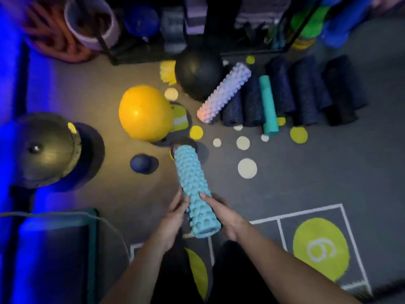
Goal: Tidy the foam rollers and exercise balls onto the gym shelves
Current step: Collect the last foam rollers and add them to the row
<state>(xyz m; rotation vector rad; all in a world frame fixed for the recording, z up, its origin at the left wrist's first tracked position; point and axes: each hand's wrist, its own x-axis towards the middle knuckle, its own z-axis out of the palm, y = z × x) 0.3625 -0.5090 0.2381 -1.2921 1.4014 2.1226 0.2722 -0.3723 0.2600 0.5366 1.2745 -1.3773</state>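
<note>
Fingers [182,202] clasp blue roller [190,172] from both sides.

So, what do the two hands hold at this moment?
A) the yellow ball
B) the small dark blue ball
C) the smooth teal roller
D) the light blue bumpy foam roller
D: the left hand and the right hand both grip the near end of the light blue bumpy foam roller, while the yellow ball lies on the floor, untouched.
</note>
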